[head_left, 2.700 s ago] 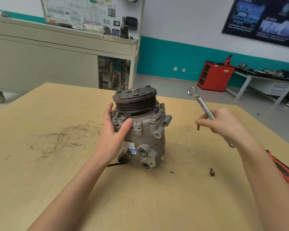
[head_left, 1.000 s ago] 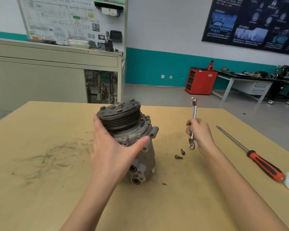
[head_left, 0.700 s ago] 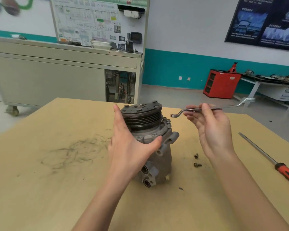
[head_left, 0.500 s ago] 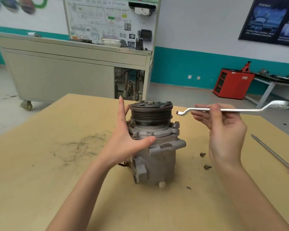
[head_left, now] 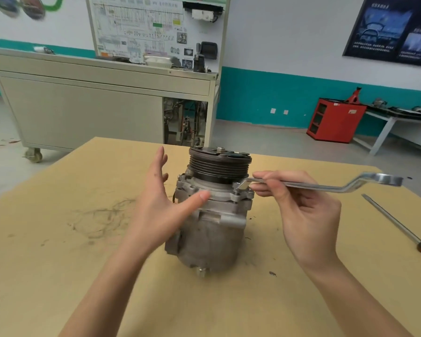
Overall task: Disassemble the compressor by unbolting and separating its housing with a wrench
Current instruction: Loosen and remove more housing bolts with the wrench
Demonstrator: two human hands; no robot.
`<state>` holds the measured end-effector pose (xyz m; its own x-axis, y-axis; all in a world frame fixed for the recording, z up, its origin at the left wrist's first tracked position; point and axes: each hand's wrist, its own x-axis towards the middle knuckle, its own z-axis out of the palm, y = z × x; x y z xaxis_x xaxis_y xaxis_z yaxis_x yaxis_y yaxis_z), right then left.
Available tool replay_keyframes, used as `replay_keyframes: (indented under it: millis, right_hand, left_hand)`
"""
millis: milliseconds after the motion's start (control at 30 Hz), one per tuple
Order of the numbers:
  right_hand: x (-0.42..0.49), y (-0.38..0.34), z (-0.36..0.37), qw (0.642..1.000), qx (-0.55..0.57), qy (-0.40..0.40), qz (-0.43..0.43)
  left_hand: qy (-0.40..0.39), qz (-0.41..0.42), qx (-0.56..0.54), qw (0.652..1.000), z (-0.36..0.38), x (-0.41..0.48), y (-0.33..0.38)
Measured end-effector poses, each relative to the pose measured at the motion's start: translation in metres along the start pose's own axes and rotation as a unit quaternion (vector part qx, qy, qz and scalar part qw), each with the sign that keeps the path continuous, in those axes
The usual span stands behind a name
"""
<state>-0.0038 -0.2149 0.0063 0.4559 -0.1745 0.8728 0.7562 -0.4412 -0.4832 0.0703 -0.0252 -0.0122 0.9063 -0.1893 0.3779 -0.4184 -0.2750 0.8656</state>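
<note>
Moved: wrench [head_left: 326, 186] tip now at a flange bolt [head_left: 237, 189], frame centre. Our right hand [head_left: 309, 215] pinches its shank; left hand [head_left: 161, 207] spread, thumb touching the upright compressor [head_left: 212, 229]. Housing unseparated, so we judge this bolt plus splitting remain.

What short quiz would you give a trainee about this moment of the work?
1. True or false: the right hand holds the ring wrench, with its end at the compressor, just below the pulley.
2. Which tool lies on the table at the right? A hammer; B screwdriver; C pliers.
3. Fill in: the fingers of the left hand are ____ (straight or curled).
Key: 1 true; 2 B; 3 straight.
</note>
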Motion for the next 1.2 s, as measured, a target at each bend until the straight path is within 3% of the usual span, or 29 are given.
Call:
replay_keyframes:
  millis: [67,267,500,633,733,800,867,933,1000,1067,1133,1200]
  right_hand:
    - [0.001,0.001,0.000,0.999,-0.041,-0.007,-0.028]
    - [0.003,0.004,0.001,0.993,-0.088,-0.014,-0.076]
    - [-0.003,0.011,0.005,0.996,-0.019,-0.047,-0.073]
    - [-0.010,0.022,0.010,0.982,0.172,-0.003,0.076]
    - [0.004,0.032,0.006,0.898,0.352,-0.020,0.264]
    - [0.015,0.036,0.003,0.847,0.396,-0.035,0.354]
    - [0.021,0.037,0.003,0.835,0.399,-0.037,0.378]
    - [0.021,0.033,0.003,0.879,0.337,-0.023,0.338]
    - [0.019,0.022,0.002,0.948,0.216,-0.008,0.233]
    - [0.020,0.007,0.002,0.988,0.108,-0.021,0.113]
    - [0.023,-0.008,0.006,0.999,-0.009,-0.052,0.002]
    - [0.025,-0.018,0.013,0.980,-0.149,-0.074,-0.106]
  left_hand:
    - [0.044,0.001,0.048,0.998,0.018,-0.017,0.017]
    - [0.059,0.052,0.255,0.964,0.060,-0.031,0.032]
    - [0.093,0.109,0.188,0.972,0.054,-0.023,0.019]
    - [0.037,0.101,0.131,0.985,0.037,-0.019,0.009]
    - [-0.013,0.084,0.083,0.993,0.025,-0.016,0.000]
    - [-0.040,0.063,0.018,0.997,0.015,-0.013,-0.006]
    - [-0.056,0.051,-0.018,0.997,0.005,-0.007,-0.014]
    - [-0.066,0.043,-0.039,0.996,0.000,-0.003,-0.021]
    - [-0.071,0.037,-0.048,0.996,-0.001,-0.002,-0.027]
    - [-0.070,0.034,-0.049,0.996,0.002,-0.004,-0.032]
    - [-0.068,0.033,-0.049,0.996,0.005,-0.005,-0.035]
    - [-0.069,0.034,-0.053,0.996,0.006,-0.006,-0.037]
